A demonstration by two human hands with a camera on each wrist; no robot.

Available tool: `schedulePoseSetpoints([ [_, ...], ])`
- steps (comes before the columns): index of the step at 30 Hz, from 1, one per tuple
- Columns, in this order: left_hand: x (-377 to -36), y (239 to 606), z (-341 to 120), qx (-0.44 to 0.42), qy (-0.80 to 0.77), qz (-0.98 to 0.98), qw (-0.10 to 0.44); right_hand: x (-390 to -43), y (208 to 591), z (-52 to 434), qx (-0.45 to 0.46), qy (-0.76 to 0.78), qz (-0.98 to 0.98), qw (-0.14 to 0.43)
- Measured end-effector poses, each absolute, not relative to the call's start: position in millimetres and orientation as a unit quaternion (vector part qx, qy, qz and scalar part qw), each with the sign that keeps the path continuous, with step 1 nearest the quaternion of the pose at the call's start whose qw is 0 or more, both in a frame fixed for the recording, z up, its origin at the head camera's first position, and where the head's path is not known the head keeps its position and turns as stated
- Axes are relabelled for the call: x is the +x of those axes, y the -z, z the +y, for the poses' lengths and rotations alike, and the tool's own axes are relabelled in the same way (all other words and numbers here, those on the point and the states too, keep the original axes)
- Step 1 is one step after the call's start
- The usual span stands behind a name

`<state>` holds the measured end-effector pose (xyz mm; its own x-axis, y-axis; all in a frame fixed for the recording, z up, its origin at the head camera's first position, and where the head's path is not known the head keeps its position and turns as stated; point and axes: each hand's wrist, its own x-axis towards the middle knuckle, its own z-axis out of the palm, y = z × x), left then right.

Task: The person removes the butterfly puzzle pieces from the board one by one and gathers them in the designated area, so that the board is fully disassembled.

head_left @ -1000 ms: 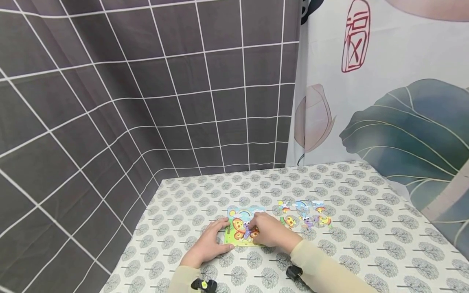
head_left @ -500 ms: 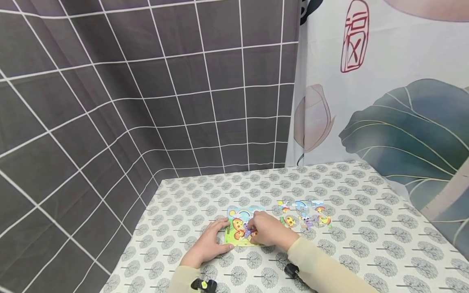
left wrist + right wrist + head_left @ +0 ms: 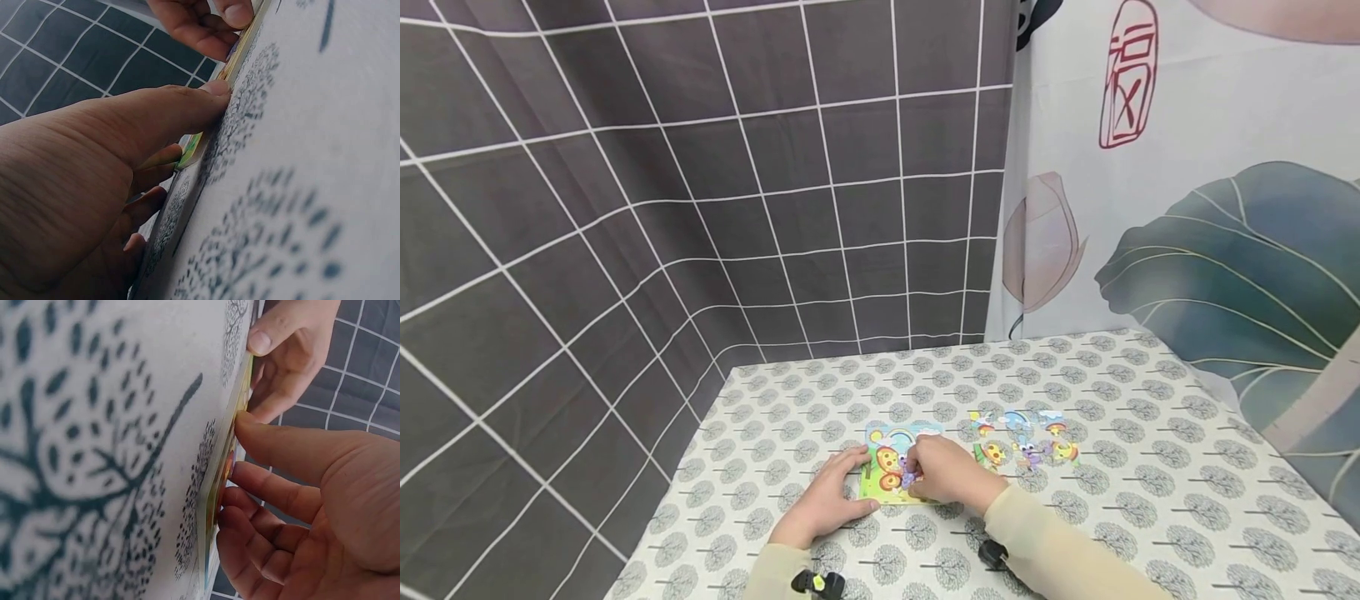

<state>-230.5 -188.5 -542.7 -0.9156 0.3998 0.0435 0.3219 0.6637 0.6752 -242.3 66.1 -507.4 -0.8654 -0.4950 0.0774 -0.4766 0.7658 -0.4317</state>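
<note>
A colourful jigsaw puzzle board (image 3: 887,475), printed with a yellow-and-red butterfly and a rainbow, lies flat on the table. My left hand (image 3: 829,500) holds its left side, thumb at the near corner and index finger farther up the edge. In the left wrist view, that thumb (image 3: 215,94) lies on the board's rim. My right hand (image 3: 951,471) is over the board's right part, its curled thumb and fingers pinching at a puzzle piece on the surface, mostly hidden by the hand. In the right wrist view, the right thumb (image 3: 250,428) touches near the board's edge.
Several loose puzzle pieces (image 3: 1030,450) lie in two rows to the right of the board. A tree-print cloth covers the table (image 3: 805,400). Dark checked curtain (image 3: 820,183) hangs behind and at left; a white lotus-print curtain (image 3: 1060,108) hangs at right.
My right hand has shifted slightly at the board, its wrist and forearm moving a little left and down. The left hand, the board and the loose pieces have stayed put.
</note>
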Motion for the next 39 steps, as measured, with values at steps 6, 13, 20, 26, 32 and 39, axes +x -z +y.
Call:
schedulePoseSetpoints([
  [6, -231.1, 544.5, -188.7, 0.197, -0.353, 0.913, 0.055, -240.9, 504.9, 63.7, -0.255, 0.200, 0.946, 0.005],
  [13, -230.5, 544.7, -188.4, 0.194, -0.355, 0.913, 0.057, -239.5, 502.1, 62.7, -0.247, 0.196, 0.949, -0.001],
  [20, -230.2, 544.9, -188.4, 0.191, -0.354, 0.914, 0.057, -241.0, 504.5, 64.5, -0.224, 0.223, 0.949, 0.002],
  [26, -229.7, 544.3, -188.0, 0.188, -0.350, 0.916, 0.059, -245.6, 507.7, 66.1, -0.210, 0.273, 0.939, 0.020],
  [32, -229.8, 543.3, -187.8, 0.191, -0.350, 0.915, 0.056, -248.2, 507.9, 66.7, -0.210, 0.304, 0.929, 0.035],
  [39, -229.8, 543.5, -188.2, 0.195, -0.351, 0.914, 0.053, -249.2, 504.8, 68.8, -0.208, 0.337, 0.916, 0.065],
])
